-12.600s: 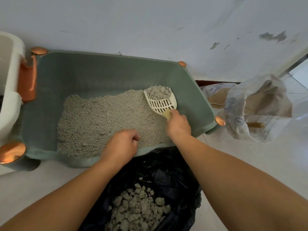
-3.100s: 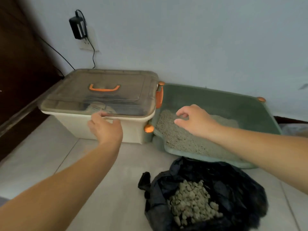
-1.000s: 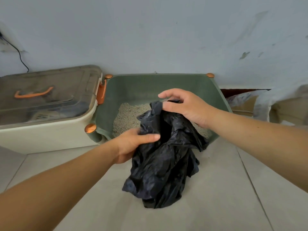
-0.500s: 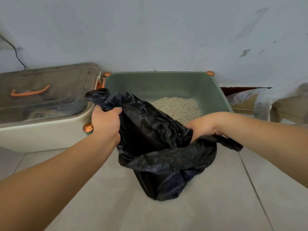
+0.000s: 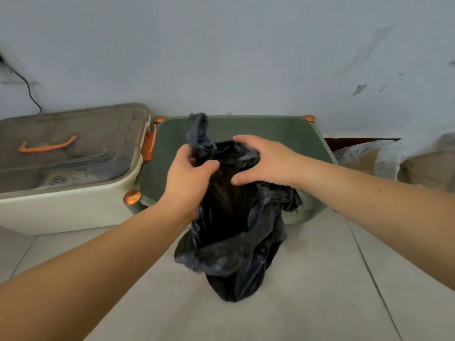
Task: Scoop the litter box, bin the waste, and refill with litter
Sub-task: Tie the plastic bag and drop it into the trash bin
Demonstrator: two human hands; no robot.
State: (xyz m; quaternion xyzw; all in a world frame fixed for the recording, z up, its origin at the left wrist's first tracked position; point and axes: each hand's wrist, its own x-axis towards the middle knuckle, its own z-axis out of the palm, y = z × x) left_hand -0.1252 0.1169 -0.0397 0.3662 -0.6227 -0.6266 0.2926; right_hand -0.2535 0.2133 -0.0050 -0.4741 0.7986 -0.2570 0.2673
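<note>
The crumpled black plastic rubbish bag [image 5: 231, 242] stands bunched on the pale tiled floor [image 5: 307, 303], right against the front of the green plastic litter box [image 5: 317, 146]. The left hand [image 5: 189, 178] grips its gathered neck, one twisted end poking up; the right hand [image 5: 266, 161] curls over the top folds. The bag hides most of the litter, and its contents can't be seen.

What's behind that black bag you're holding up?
Behind the black bag stands the green litter box against the wall. Only a patch of grey litter shows at the bag's right; the rest of the box floor is covered.
</note>
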